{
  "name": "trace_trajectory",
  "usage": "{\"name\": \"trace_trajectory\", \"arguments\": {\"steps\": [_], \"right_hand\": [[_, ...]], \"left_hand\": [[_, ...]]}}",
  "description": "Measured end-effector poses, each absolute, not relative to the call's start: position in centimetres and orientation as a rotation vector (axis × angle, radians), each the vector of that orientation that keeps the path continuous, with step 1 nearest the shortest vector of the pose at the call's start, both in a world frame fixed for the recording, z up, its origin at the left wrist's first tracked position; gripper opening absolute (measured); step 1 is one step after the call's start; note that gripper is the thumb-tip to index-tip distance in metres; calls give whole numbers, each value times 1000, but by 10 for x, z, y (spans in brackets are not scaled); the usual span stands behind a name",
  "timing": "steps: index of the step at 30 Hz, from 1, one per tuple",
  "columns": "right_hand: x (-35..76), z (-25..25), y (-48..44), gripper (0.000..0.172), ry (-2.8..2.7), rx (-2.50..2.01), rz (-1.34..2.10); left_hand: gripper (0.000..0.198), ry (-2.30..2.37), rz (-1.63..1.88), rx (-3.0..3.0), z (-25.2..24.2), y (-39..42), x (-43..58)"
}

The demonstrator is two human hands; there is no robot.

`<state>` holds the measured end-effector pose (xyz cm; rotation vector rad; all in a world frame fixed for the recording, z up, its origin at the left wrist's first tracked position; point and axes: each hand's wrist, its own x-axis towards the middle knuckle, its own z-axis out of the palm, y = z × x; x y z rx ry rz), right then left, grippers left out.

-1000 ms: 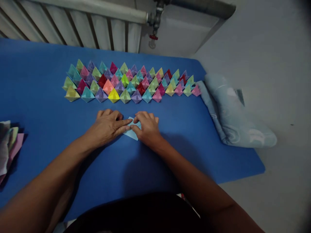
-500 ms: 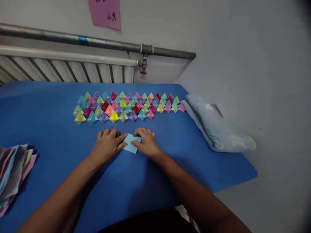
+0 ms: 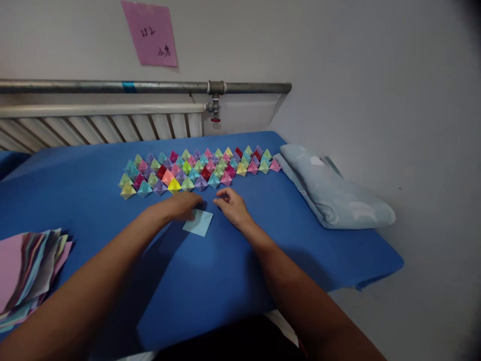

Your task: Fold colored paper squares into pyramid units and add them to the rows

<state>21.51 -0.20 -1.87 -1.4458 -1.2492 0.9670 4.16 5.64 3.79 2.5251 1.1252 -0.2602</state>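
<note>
A folded light blue paper square (image 3: pixel 198 223) lies on the blue table (image 3: pixel 210 271). My left hand (image 3: pixel 183 205) rests knuckles up on its far left corner, fingers curled loosely. Just right of the paper my right hand (image 3: pixel 230 204) hovers with bent fingers, touching nothing I can make out. Beyond both hands, several folded paper boats (image 3: pixel 195 168) in many colours stand in rows.
A stack of coloured paper sheets (image 3: pixel 26 271) lies at the left edge. A folded pale blue cloth (image 3: pixel 334 193) sits at the table's right edge. A radiator (image 3: pixel 97 125) and pipe run behind, with a pink note (image 3: pixel 150 32) on the wall.
The camera has tilted up, showing more wall. My right hand has lifted off the blue paper and drawn to the right; my left hand has shifted onto the paper's far corner.
</note>
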Motion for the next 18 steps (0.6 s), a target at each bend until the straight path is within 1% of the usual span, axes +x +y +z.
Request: {"name": "trace_trajectory", "arguments": {"steps": [2,5,7,9,12,14,16,18], "right_hand": [[218,-17,-2,17,-1241,-1440,984],[222,-15,-1,16,-1230,-1439,1009],[223,-14,0,16,-1223,-1438,1026],[224,-13,0,15,-1210,-1436,1042],[222,-8,-2,15,-1185,-1416,1055],[217,-4,-5,21,-1155,-1367,1107],[207,0,-9,29,-1101,-1278,1240],[196,1,-14,32,-1046,-1199,1359]], "left_hand": [[42,1184,-270,2421,39,58,45],[26,1252,-237,2229,42,59,43],[18,1266,-178,2077,44,58,35],[16,1265,-58,1908,45,55,25],[18,1262,241,1621,42,44,10],[25,1253,477,1419,35,33,5],[30,1225,684,1226,24,22,7],[32,1178,836,1055,13,13,15]]}}
